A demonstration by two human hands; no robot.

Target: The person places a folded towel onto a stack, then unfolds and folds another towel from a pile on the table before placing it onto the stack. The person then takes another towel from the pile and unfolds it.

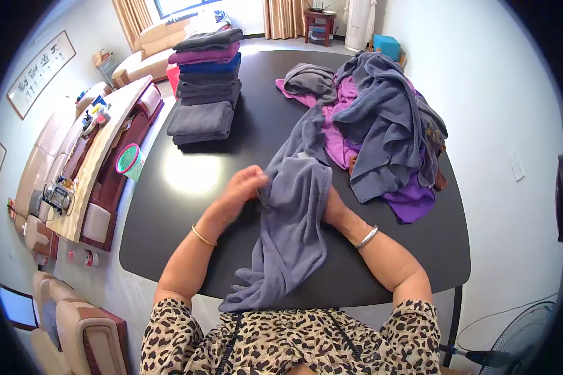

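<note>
A rumpled grey cloth (294,206) lies across the middle of the black table, one end drooping over the front edge and the far end reaching the heap. My left hand (247,186) is closed in a pinch on its left edge. My right hand (333,205) is at the cloth's right side, with its fingers hidden beneath the fabric. At the back right lies a loose heap of grey, pink and purple cloths (381,125). Folded cloths, mostly grey with purple and blue ones, form a tall stack (203,119) at the back left.
The black table (169,231) has a rounded front edge close to my body. Beyond its left side are a green and pink basket (129,160) and a long wooden table (100,150). A white wall runs along the right, with a fan (522,337) low down.
</note>
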